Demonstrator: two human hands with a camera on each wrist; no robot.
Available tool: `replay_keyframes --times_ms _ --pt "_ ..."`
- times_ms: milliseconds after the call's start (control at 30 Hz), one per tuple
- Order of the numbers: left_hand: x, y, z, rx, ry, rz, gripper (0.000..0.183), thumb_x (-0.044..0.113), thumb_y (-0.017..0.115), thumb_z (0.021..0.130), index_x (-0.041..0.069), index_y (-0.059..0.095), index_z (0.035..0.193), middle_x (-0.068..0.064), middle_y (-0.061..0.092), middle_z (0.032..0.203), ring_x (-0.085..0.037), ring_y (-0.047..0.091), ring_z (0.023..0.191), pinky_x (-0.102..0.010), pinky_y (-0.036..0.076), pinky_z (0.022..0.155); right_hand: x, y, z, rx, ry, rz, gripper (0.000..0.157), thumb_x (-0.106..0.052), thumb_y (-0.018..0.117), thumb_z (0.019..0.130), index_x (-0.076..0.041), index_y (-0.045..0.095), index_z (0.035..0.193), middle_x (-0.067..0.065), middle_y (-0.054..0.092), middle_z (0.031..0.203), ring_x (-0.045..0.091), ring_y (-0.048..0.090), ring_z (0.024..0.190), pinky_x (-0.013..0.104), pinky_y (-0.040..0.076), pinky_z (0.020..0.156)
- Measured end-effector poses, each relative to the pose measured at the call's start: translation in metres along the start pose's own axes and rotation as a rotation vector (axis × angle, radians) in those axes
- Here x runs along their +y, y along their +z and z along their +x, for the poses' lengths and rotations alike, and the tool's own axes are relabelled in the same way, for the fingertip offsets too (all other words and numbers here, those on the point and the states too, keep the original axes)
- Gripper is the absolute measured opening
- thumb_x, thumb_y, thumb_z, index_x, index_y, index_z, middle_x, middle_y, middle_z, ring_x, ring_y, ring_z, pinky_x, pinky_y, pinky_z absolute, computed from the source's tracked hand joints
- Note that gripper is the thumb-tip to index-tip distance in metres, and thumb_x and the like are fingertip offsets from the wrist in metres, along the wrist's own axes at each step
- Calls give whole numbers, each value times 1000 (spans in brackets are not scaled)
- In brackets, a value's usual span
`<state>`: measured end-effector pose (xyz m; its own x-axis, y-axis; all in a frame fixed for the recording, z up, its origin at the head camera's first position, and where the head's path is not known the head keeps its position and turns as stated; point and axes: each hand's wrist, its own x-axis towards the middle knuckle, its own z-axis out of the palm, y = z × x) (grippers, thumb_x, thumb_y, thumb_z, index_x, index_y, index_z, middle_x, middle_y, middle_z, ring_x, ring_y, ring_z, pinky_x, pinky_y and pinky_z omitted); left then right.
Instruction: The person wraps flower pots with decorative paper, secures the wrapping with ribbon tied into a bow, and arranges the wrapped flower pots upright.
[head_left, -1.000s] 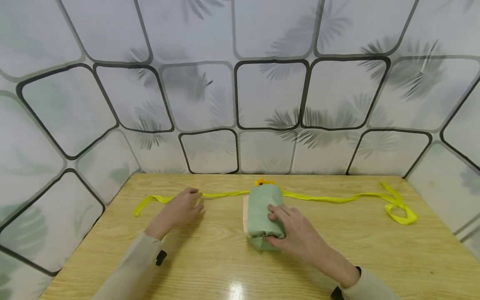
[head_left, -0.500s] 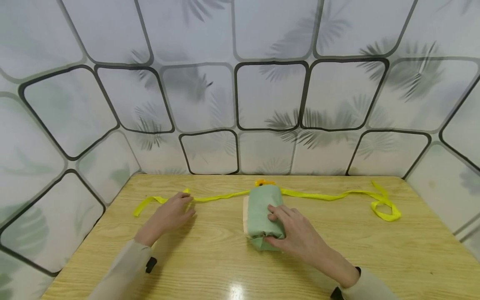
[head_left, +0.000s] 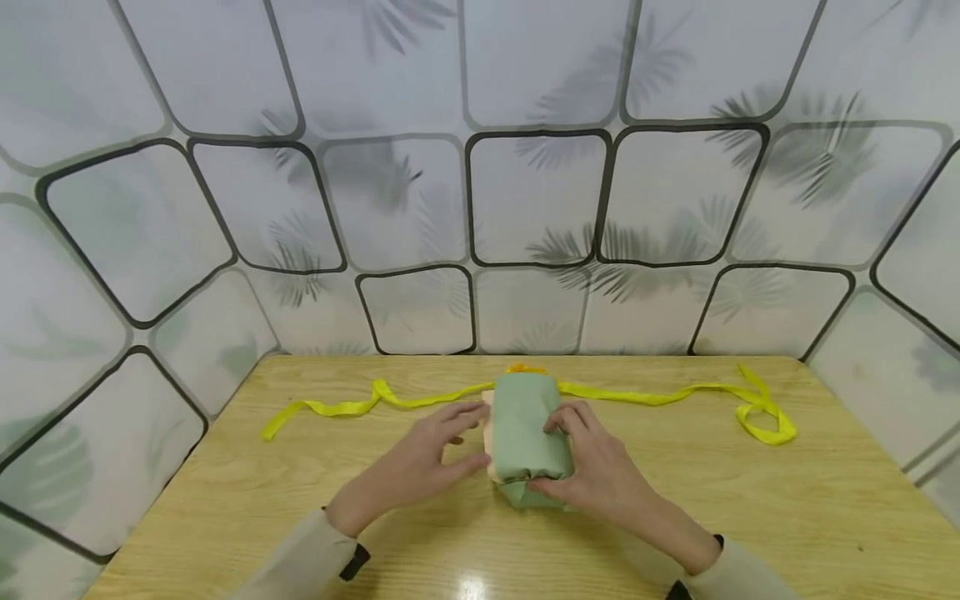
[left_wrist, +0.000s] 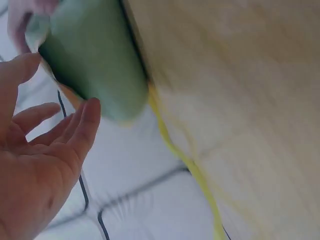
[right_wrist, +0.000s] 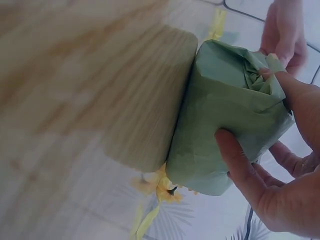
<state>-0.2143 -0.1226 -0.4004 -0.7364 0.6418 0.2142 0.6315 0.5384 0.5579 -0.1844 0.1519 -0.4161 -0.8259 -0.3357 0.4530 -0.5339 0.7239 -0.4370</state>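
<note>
A rounded package wrapped in green paper [head_left: 527, 433] lies on the wooden table. Its near end is folded in, and a pale paper edge [head_left: 489, 437] shows along its left side. My right hand [head_left: 603, 475] grips the package from the right, thumb at the folded near end and fingers bent over the top. On the other side my left hand [head_left: 420, 462] has its fingers loosely extended, fingertips right at the loose paper edge [left_wrist: 67, 90]. Behind the package runs a yellow ribbon [head_left: 435, 400], stretching out to both sides.
An orange flower [right_wrist: 172, 194] sits at the far end of the package, by the ribbon. On the right, the ribbon's tail [head_left: 772, 429] curls into a loop. A patterned cloth wall [head_left: 540, 200] encloses the table [head_left: 675, 500] at the back and sides.
My left hand has left the ribbon on the left and moved right to the package's side. The ribbon's right loop has slid left. The right hand keeps its grip on the package.
</note>
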Motion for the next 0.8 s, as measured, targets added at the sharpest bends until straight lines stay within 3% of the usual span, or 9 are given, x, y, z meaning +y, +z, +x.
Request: replay_keyframes --times_ms 67,167,200,267,367,433,500,667,800 --pt "11 8 3 -82 11 -40 61 37 57 106 5 41 156 -18 37 163 -32 58 133 -46 53 105 0 0 0 -13 7 -4 67 -30 100 63 -14 55 109 6 56 121 29 63 113 41 60 81" --pt "20 14 4 -161 -25 -23 58 39 49 109 6 39 156 -16 34 164 -17 72 86 -39 51 105 -3 0 1 -48 30 8 65 -31 98 66 -14 54 111 7 56 125 29 63 114 43 59 84" --pt "21 15 4 -174 -36 -24 58 39 47 110 5 38 156 -16 35 163 -12 65 64 -36 55 96 -4 -1 1 -62 44 19 64 -31 97 68 -15 54 112 8 55 126 30 63 114 44 58 85" --pt "22 16 4 -199 -57 -16 62 44 47 109 6 36 157 -14 36 162 -7 35 41 -30 54 83 -7 -2 0 -93 88 45 62 -30 96 71 -15 53 113 10 54 129 31 62 114 44 58 86" --pt "21 19 4 -197 -32 -24 73 48 55 104 2 33 157 -16 35 160 -4 60 60 -21 56 79 -9 -4 -1 -142 171 97 62 -30 94 75 -15 51 117 15 51 132 33 62 113 47 58 86" --pt "20 23 5 -172 -5 -44 79 44 64 101 -2 31 156 -21 34 160 -12 73 88 -18 57 84 -11 -5 -1 -170 223 127 61 -30 92 77 -14 51 120 18 51 133 35 62 114 49 57 87" --pt "20 28 6 -136 22 -79 80 33 71 98 -6 31 155 -28 35 157 -24 69 117 -17 57 88 -11 -5 0 -186 250 150 60 -30 91 79 -13 51 121 20 52 132 36 62 115 50 57 88" --pt "21 36 7 -52 3 -115 79 21 76 92 -6 34 154 -34 40 151 -27 71 114 -15 55 88 -10 -5 4 -187 248 171 60 -29 92 78 -9 53 119 20 55 126 36 62 112 49 57 86" --pt "23 39 7 -28 -19 -131 79 19 79 90 -5 37 153 -27 54 145 -23 72 112 -14 55 88 -8 -6 6 -180 252 174 63 -29 94 75 -9 53 118 19 55 127 36 61 111 49 56 86"
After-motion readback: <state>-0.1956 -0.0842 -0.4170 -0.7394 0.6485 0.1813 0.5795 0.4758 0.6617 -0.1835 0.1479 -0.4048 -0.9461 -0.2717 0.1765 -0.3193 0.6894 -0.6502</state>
